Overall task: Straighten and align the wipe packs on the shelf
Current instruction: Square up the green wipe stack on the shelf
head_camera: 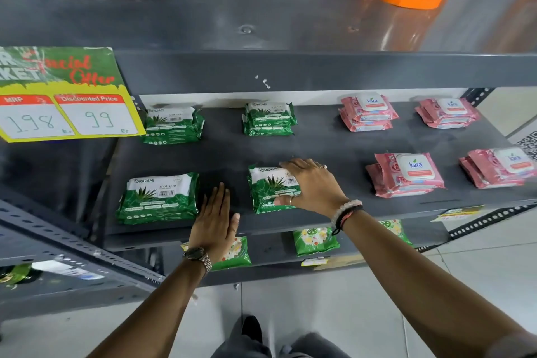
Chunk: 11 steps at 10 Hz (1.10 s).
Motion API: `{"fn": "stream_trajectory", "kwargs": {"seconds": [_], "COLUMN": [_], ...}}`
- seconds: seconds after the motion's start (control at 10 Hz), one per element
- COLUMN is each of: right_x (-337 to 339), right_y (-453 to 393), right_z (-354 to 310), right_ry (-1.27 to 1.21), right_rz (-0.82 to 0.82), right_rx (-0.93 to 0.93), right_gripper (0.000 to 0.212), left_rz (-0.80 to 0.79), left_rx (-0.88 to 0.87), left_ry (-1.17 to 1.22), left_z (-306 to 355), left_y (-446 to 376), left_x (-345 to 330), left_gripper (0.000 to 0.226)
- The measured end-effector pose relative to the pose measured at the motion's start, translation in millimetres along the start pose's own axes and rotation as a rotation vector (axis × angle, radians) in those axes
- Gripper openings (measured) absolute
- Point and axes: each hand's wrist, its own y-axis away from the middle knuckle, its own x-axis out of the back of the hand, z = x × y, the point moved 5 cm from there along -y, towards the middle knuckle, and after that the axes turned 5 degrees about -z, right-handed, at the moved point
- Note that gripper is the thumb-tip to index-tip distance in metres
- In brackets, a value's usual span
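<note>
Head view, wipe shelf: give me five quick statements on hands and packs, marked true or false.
1. The right hand rests on the front-middle green Origami pack. True.
2. The left hand grips the front-left green pack. False: it lies flat and open beside that pack, at most touching its right edge.
3. The pink Kara packs sit on the right part of the shelf. True.
4. The offer sign shows a discounted price of 198. False: 198 is the MRP; the discounted price is 99.
5. Both wrists are bare. False: a watch on the left, bracelets on the right.
</note>
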Motion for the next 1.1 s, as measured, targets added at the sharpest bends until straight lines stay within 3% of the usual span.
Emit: {"fn": "stream_trajectory", "kwargs": {"seconds": [0.1,0.2,0.3,0.4,0.6,0.7,1.1], "right_x": [8.5,18.9,28.7,36.3,28.8,22.2,14.5], "right_y": [6.1,18.4,34.6,49.1,71.2,75.2,74.2], "right_z": [19.5,61.8,117.8,169.2,226.2,235.6,240.2], "right_ry": [-0.072,-0.097,-0.093,-0.088,-0.036,-0.054,-0.057], "right_rz": [0.033,0.093,0.164,0.18,0.044,-0.003,0.073], "right_rx": [-0.037,-0.1,-0.208,-0.336,-0.436,-0.423,-0.382], "right_gripper": [0.086,0.075,0.062,0.063,0.066,0.065,0.062], "left_rz": [0.062,0.249,0.319,0.209,0.09,0.072,0.092], "left_rx": [0.073,0.144,0.056,-0.049,0.017,0.06,0.103], "left_ry": [0.313,0.476,0.382,0.185,-0.03,-0.028,-0.026], "left_z": [0.3,18.1,63.7,115.0,148.6,146.8,147.4], "left_y": [-0.3,-5.9,-22.3,-37.1,-49.8,-52.9,-53.6], "left_x": [12.1,40.0,64.0,63.1,34.7,26.6,20.8], "left_gripper": [0.065,0.059,0.055,0.06,0.071,0.072,0.067]}}
